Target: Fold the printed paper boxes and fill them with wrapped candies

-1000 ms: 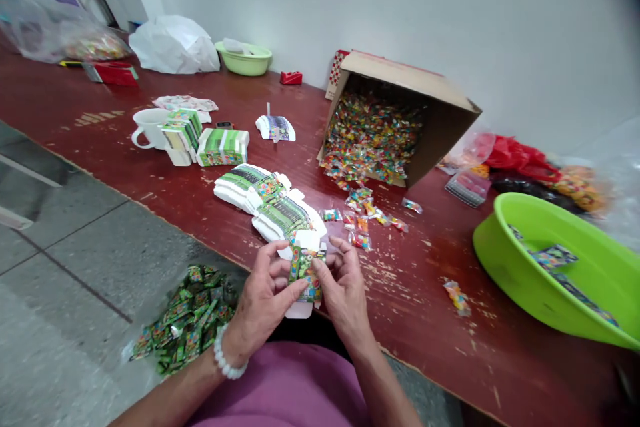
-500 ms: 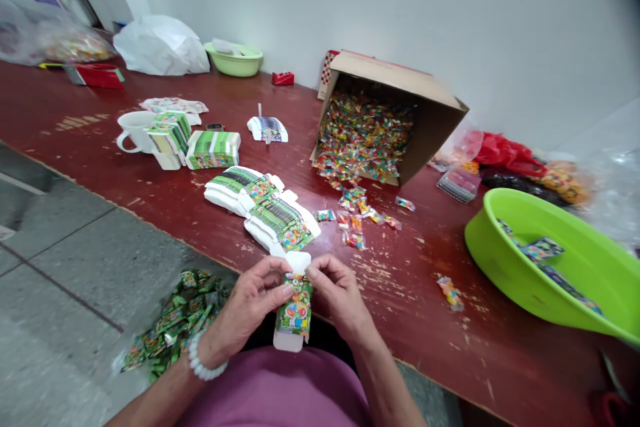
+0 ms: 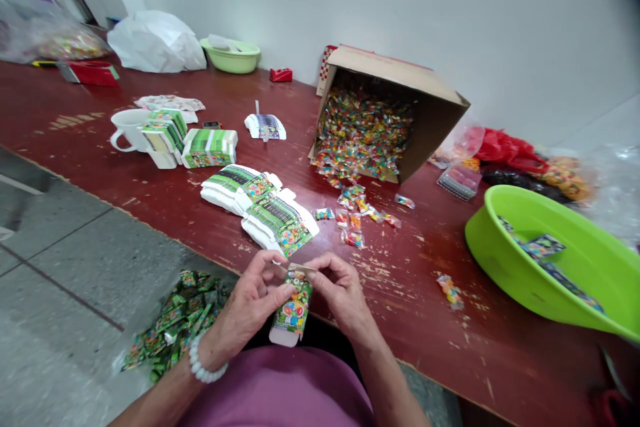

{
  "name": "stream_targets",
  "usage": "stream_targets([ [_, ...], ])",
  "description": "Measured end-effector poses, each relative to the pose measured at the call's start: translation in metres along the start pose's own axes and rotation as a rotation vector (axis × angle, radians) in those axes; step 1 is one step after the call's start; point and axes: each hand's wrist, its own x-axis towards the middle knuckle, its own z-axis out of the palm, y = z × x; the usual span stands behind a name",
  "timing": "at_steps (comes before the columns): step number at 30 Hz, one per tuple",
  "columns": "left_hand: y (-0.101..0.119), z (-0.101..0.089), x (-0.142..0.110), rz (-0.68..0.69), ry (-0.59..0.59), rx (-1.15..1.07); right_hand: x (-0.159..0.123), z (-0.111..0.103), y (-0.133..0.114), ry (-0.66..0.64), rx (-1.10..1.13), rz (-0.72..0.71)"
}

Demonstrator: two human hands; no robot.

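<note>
A small green printed candy box [image 3: 294, 303] is held upright over the table's front edge. My left hand [image 3: 263, 290] grips its left side, thumb across the printed front. At the top right, my right hand [image 3: 337, 287] pinches the end flap, which is folded over. The bottom flap hangs loose. Just beyond my hands lie fanned stacks of flat green cartons [image 3: 280, 223]. Small wrapped candies [image 3: 353, 239] are scattered to the right of those stacks.
A tipped cardboard box [image 3: 435, 90] spills many wrapped candies. To the right stands a lime-green basin [image 3: 505, 273] with printed packs inside. Bundled cartons [image 3: 210, 148] sit by a white mug [image 3: 131, 127]. Below the table edge, a clear bag [image 3: 175, 313] holds several green packs.
The white top flap stood up before; now it is folded down across the candy box's top. The box's lower end has swung slightly left. Both hands keep their hold.
</note>
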Motion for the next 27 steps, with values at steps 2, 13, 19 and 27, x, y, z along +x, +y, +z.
stream_targets([
  [2, -0.001, 0.002, -0.001, -0.096, -0.007, -0.081, -0.001, 0.003, 0.001, 0.028, -0.002, -0.029],
  [13, -0.008, 0.011, 0.004, -0.347, -0.062, -0.141, -0.005, 0.003, -0.011, -0.055, -0.408, -0.221],
  [19, -0.01, 0.009, 0.004, -0.285, -0.06, -0.013, 0.004, 0.004, -0.01, -0.141, -0.199, 0.018],
  [27, -0.009, 0.003, 0.008, -0.191, -0.099, 0.121, 0.007, 0.009, -0.009, -0.097, -0.049, 0.107],
])
